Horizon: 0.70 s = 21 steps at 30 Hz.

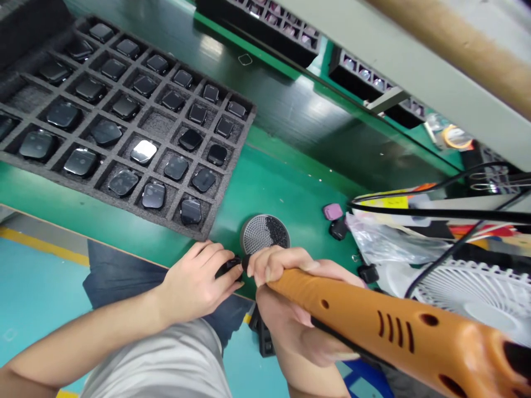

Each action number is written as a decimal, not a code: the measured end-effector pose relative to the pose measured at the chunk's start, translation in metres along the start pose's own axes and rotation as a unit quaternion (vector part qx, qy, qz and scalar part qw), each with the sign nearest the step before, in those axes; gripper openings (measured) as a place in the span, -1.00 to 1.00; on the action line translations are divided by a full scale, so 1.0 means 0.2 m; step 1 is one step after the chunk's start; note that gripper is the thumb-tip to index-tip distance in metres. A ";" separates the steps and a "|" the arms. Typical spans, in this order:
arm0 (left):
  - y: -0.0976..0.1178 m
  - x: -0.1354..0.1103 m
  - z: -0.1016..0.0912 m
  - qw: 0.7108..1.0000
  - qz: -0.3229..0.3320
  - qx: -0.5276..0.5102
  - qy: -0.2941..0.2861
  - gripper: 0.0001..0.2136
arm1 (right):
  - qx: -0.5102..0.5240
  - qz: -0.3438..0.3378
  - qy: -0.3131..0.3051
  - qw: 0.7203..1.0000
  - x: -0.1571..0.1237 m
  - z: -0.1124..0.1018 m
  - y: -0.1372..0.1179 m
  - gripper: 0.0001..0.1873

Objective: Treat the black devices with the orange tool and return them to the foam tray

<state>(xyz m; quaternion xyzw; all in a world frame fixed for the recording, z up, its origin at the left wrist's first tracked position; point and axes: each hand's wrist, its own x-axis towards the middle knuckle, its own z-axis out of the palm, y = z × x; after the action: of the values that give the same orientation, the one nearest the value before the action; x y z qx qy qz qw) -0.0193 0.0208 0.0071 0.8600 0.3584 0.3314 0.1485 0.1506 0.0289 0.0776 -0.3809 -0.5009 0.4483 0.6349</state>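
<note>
A: State of the hands?

B: Both occupied. The left hand (pixel 197 284) is closed around a small black piece (pixel 226 267), fingers bent over it. The right hand (pixel 286 262) is wrapped about the front of an orange power tool (pixel 365 312).

A: Location of the black piece?

B: At the near edge of the tabletop (pixel 298 193), facing the tool's dark tip. Whether tip and piece touch cannot be told. Holding it there probably keeps it steady, with the grip near the tip for aim.

A: The round dish (pixel 254 237)?

B: Just beyond the hands, inward from the near edge. Its small dark bits (pixel 277 228) are gathered toward one side; the position presumably keeps them within short reach.

A: And the foam tray (pixel 157 124)?

B: On the left part of the tabletop, along the near edge. Dark square-faced units (pixel 153 195) lie in separate compartments, likely to stop them rubbing together. At least one compartment holds nothing.
</note>
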 end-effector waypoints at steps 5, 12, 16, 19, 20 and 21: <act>0.00 -0.01 0.00 1.000 -0.003 0.000 -0.007 -0.82 | 0.012 -0.005 0.005 1.000 -0.01 0.01 0.03 -0.33; -0.01 -0.02 0.01 1.000 -0.008 0.017 -0.018 -0.65 | 0.027 -0.028 0.046 0.998 0.07 -0.04 0.03 -0.47; -0.03 -0.03 -0.02 0.997 0.026 -0.012 -0.070 -0.70 | 0.017 -0.053 0.108 0.993 0.13 -0.07 0.06 -0.47; -0.03 -0.04 -0.02 0.996 0.034 -0.027 -0.076 -0.69 | 0.009 -0.049 0.108 0.993 0.14 -0.07 0.09 -0.47; -0.03 -0.04 -0.01 0.997 0.024 -0.021 -0.063 -0.72 | 0.007 -0.046 0.106 0.993 0.14 -0.07 0.10 -0.46; -0.02 -0.03 -0.01 0.999 0.012 -0.010 -0.048 -0.76 | 0.006 -0.044 0.103 0.994 0.14 -0.07 0.10 -0.45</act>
<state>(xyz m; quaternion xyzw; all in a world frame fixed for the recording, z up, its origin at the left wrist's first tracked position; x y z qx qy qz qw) -0.0261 0.0192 0.0030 0.8777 0.3371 0.2950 0.1705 0.1625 0.0616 0.0647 -0.3987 -0.4465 0.3811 0.7046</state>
